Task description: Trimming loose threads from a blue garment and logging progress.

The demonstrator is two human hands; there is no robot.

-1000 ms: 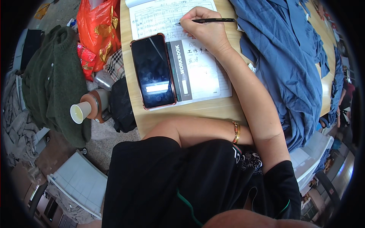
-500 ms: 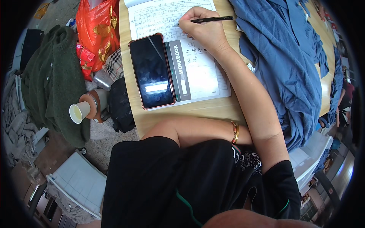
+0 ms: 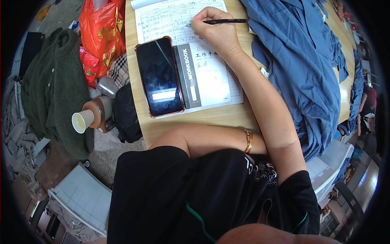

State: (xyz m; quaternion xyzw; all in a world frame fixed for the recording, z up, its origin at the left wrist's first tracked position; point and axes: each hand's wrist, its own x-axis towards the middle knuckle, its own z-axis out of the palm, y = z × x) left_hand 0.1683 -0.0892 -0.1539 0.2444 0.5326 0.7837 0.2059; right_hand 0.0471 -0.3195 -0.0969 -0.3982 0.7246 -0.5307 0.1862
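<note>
The right grip (image 3: 219,35) pinches a black pen (image 3: 230,21) between thumb and fingers, its tip at the ruled sheet (image 3: 156,20) just left of the grip, its barrel jutting right. A white booklet (image 3: 213,83) lies on the worktop (image 3: 211,118), just this side of it. The left grip is hidden; its state I cannot tell.
</note>
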